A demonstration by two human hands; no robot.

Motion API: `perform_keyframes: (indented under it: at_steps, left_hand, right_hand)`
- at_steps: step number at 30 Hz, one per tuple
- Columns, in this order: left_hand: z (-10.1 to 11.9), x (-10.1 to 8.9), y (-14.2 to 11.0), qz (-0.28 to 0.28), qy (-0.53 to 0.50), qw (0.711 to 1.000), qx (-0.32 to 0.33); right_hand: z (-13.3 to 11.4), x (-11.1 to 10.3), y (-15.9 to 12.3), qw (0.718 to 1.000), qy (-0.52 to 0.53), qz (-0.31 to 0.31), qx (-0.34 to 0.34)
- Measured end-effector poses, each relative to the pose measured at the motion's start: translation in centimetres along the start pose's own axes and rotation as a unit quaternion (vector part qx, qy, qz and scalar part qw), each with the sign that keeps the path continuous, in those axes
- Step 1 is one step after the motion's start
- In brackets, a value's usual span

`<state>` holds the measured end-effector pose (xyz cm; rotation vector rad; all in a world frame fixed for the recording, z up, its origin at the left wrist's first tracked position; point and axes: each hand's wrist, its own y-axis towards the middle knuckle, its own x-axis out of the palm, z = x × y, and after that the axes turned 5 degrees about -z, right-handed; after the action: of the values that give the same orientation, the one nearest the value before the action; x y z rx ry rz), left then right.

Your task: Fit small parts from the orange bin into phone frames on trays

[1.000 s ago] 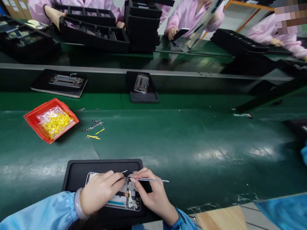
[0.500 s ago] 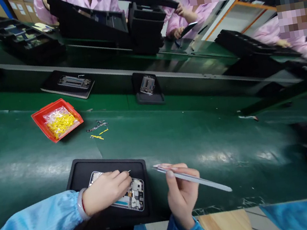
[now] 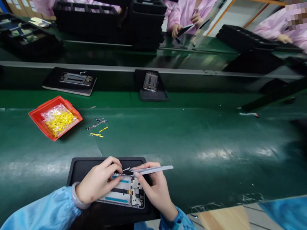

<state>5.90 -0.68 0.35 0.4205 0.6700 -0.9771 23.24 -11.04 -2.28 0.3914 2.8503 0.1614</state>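
My left hand [image 3: 98, 180] curls over the top of a phone [image 3: 125, 193], with its fingers pressing down. I think this stops the phone from sliding. The phone lies open on a black mat [image 3: 91, 164], and the mat sits on the green tabletop [image 3: 198, 179]. My right hand [image 3: 156, 188] is closed around thin tweezers [image 3: 158, 169], held like a pen so the tips can reach small spots. The tips are at the phone's top edge, by my left fingers [image 3: 111, 162]. I cannot tell if they pinch anything. A red tray [image 3: 33, 118] holds yellow bits in a bag [image 3: 60, 122] within easy reach, with a few loose bits [image 3: 97, 130] beside it.
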Motion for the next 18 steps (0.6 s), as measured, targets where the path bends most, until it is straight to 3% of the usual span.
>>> perform_keyframes:
  at_steps: [18]
  left_hand:
    - [-0.07,0.54,-0.08,-0.042,0.174,0.983,0.048]
  right_hand:
    - [-0.26,0.51,0.28,0.999,-0.035,0.001,-0.007]
